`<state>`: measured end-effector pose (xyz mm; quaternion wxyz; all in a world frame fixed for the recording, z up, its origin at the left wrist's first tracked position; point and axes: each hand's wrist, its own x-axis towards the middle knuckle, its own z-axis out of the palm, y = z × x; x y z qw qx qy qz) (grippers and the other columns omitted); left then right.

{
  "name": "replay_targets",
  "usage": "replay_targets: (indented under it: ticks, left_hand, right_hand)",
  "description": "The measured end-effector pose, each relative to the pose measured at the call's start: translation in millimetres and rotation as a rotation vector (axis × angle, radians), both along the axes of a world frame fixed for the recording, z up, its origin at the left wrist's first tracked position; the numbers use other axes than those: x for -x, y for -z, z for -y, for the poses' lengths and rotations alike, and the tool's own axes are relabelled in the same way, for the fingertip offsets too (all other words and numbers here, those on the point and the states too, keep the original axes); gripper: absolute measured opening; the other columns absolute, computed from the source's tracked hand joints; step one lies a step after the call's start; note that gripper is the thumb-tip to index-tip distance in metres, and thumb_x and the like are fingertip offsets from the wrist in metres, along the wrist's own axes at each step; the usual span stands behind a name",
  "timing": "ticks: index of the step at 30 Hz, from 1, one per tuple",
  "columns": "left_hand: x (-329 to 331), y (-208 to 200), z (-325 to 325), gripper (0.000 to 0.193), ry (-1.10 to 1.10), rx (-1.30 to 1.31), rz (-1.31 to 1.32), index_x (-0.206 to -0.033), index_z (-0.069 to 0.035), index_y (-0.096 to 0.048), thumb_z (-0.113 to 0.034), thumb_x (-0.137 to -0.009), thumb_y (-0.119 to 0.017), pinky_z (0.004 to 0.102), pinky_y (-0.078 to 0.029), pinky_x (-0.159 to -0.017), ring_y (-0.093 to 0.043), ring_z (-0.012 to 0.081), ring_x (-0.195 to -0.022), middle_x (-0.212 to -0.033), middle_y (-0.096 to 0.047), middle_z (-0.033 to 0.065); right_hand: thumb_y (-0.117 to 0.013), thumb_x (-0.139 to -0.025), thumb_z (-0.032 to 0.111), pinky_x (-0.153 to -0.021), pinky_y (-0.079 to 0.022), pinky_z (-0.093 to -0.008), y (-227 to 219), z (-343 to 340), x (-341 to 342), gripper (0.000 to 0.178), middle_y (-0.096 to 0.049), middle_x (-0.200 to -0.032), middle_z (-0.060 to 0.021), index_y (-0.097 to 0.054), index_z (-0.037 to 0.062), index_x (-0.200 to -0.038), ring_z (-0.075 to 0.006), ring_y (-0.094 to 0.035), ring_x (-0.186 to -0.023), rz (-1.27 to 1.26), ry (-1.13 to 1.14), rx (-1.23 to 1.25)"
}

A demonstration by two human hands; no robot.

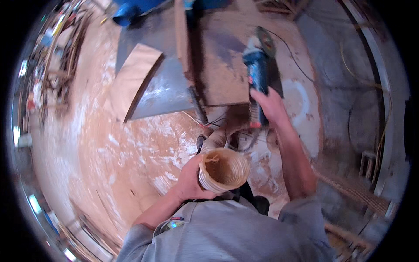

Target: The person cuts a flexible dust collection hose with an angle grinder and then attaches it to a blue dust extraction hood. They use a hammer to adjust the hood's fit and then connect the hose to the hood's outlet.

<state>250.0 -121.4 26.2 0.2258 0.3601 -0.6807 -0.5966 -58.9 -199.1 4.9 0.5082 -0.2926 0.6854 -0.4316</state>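
Note:
My left hand (pixel 187 180) is wrapped round the end of a pale ribbed hose (pixel 238 172), held close to my body. The hose's round mouth tilts up and shows a brown inside. At the right edge of the worktable, my right hand (pixel 270 105) grips the rear of a dark angle grinder (pixel 256 67). A round disc (pixel 266 41) sits at the grinder's far end, pointing away from me. Whether the grinder rests on the table or hangs just above it, I cannot tell.
The worktable's grey metal top (pixel 168 89) carries a curved wooden piece (pixel 139 72) at left and a flat board (pixel 222 65) at right. A wooden strip (pixel 181 39) runs between them. Dust covers the floor (pixel 100 144). Cables (pixel 290 54) trail at right; a cluttered rack (pixel 56 65) stands far left.

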Motion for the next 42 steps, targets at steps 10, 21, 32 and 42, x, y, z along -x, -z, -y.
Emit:
replay_targets:
  ticks: [10, 21, 32, 42]
  left_hand:
    - [-23, -21, -63, 0.08, -0.156, 0.059, 0.202, -0.124, -0.004, -0.055, -0.028, -0.056, -0.09, 0.0392, -0.049, -0.092, -0.061, 0.0321, -0.106, -0.116, -0.061, 0.0149]
    - [-93, 15, -35, 0.085, -0.219, 0.087, 0.044, -0.127, -0.004, -0.054, -0.029, -0.054, -0.09, 0.0386, -0.048, -0.095, -0.061, 0.0316, -0.11, -0.118, -0.061, 0.0146]
    - [-162, 51, 42, 0.094, -0.245, -0.056, -0.181, -0.135, 0.001, -0.042, -0.026, -0.058, -0.088, 0.0381, -0.045, -0.101, -0.059, 0.0262, -0.115, -0.123, -0.059, 0.0159]
    - [-143, 49, 71, 0.095, -0.19, -0.065, -0.151, -0.135, 0.0, -0.037, -0.027, -0.059, -0.088, 0.0379, -0.047, -0.097, -0.059, 0.0256, -0.113, -0.123, -0.057, 0.0159]
  right_hand:
    - [-0.072, -0.081, 0.012, -0.074, -0.051, -0.0288, -76, 4, -144, 0.033, -0.064, -0.092, -0.0047, -0.059, 0.0005, -0.109, -0.0111, -0.06, -0.081, 0.157, -0.297, 0.309]
    - [-0.075, -0.074, 0.045, -0.095, -0.048, -0.0436, 0, 128, -248, 0.073, -0.062, -0.113, -0.0331, -0.054, -0.0131, -0.112, -0.042, -0.061, -0.11, -0.465, -0.219, -0.01]
    - [-0.07, -0.083, 0.039, -0.09, -0.05, -0.0478, 30, 161, -246, 0.059, -0.064, -0.109, -0.0297, -0.054, -0.0081, -0.114, -0.0418, -0.064, -0.103, -0.759, -0.117, -0.129]
    - [-0.063, -0.091, 0.017, -0.086, -0.051, -0.0318, -26, 41, -229, 0.053, -0.065, -0.112, -0.0191, -0.045, -0.0106, -0.133, -0.0196, -0.064, -0.098, -0.528, -0.055, 0.193]
